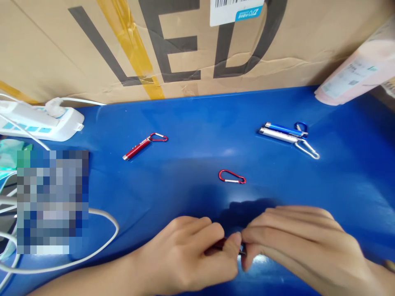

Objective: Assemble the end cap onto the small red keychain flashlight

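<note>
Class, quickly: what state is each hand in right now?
Left hand: closed, holding a dark red object, mostly hidden.
Right hand: closed, apparently pinching the object's dark end; grip partly hidden.

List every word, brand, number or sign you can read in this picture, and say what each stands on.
"LED": big dark letters on the cardboard box.
Apparently "ZTO": blue band of the shipping label; the characters beside it are too small to read, and the barcode shows no readable digits.
Red penlight: tiny marking, unreadable.
Pink bottle: label print too blurred.
Held dark red item: mostly covered, no text visible.
</note>
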The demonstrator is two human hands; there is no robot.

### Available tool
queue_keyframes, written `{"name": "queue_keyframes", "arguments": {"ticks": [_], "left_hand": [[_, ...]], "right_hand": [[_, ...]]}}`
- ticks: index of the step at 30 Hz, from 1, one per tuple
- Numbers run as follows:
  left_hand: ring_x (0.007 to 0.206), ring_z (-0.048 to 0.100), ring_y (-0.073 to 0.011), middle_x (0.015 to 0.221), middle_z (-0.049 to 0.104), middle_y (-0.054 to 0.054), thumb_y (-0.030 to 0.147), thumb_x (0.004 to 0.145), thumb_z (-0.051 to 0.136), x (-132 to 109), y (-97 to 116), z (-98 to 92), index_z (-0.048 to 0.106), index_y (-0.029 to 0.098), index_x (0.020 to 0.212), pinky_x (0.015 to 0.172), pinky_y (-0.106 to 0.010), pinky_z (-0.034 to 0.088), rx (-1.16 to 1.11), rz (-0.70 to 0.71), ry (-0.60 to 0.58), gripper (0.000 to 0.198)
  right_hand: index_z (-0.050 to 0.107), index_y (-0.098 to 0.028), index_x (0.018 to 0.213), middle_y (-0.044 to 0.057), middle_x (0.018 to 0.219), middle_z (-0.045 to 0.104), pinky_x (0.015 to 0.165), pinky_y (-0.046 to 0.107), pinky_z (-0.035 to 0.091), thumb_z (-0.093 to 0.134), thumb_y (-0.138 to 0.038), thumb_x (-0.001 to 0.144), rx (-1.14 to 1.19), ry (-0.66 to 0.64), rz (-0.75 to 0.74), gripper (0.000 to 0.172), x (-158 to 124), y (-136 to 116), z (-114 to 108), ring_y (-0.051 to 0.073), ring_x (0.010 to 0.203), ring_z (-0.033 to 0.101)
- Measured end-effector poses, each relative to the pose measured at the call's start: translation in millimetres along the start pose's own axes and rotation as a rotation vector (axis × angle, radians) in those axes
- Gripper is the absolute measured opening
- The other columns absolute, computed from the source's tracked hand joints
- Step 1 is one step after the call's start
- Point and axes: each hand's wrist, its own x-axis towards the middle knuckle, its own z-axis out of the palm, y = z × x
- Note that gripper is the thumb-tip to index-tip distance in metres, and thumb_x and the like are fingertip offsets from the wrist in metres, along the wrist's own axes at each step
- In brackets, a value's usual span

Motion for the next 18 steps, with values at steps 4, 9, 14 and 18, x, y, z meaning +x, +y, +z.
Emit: {"name": "queue_keyframes", "arguments": {"ticks": [4,9,14,18], "left_hand": [[0.048,0.052,-0.0098,0.057,0.059,0.003,0.009,0.095,0.040,-2.8,0.5,-0.1,0.060,0.013,0.090,0.043,-0.023,0.042,-0.044,-0.046,0.036,0.022],[0.048,0.053,-0.0100,0.061,0.065,-0.002,0.011,0.096,0.038,-2.5,1.9,-2.2,0.062,0.011,0.094,0.043,-0.022,0.044,-0.155,-0.112,0.099,0.024],[0.046,0.053,-0.0112,0.054,0.064,-0.001,0.012,0.096,0.038,2.1,1.2,-4.7,0.061,0.011,0.091,0.043,-0.022,0.046,-0.172,-0.095,0.121,0.024],[0.044,0.052,-0.0113,0.053,0.063,-0.001,0.011,0.095,0.039,3.8,-0.3,-6.0,0.061,0.010,0.091,0.042,-0.022,0.045,-0.202,-0.067,0.120,0.022]], "right_hand": [[0.064,-0.022,0.083,-0.004,0.067,0.067,0.049,0.023,0.042,0.049,-0.021,0.094,0.000,0.007,0.028,0.018,0.0,-0.2,1.1,0.010,0.054,0.060],[0.067,-0.025,0.081,-0.005,0.069,0.067,0.047,0.024,0.041,0.056,-0.022,0.091,0.070,0.064,0.047,0.015,-4.8,0.5,3.5,0.009,0.051,0.058],[0.068,-0.026,0.079,-0.005,0.060,0.065,0.043,0.025,0.039,0.061,-0.027,0.087,0.075,0.084,0.044,0.011,-2.6,1.0,0.6,0.010,0.045,0.054],[0.067,-0.025,0.081,-0.005,0.060,0.066,0.043,0.024,0.041,0.061,-0.028,0.087,0.055,0.022,0.017,0.009,0.2,0.8,-1.9,0.010,0.045,0.055]]}}
